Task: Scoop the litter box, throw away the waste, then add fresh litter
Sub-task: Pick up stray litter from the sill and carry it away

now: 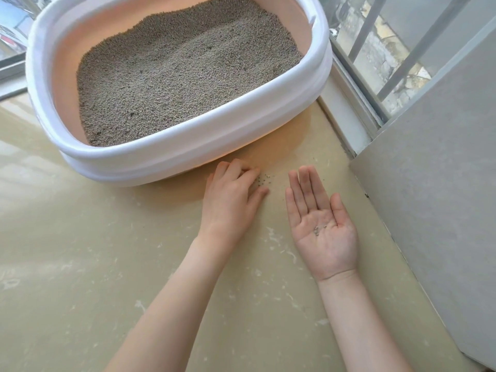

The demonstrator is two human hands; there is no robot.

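My left hand (232,194) pinches spilled grains (264,179) on the floor (80,264) beside the litter box (188,146); my right hand (322,226), palm up, cups several.

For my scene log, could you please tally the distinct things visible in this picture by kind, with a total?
Litter box, white rim, filled with grey litter: 1
Hands: 2, left hand palm down on the floor, right hand palm up
Patches of stray granules: 2, floor granules, palm granules
Total: 5
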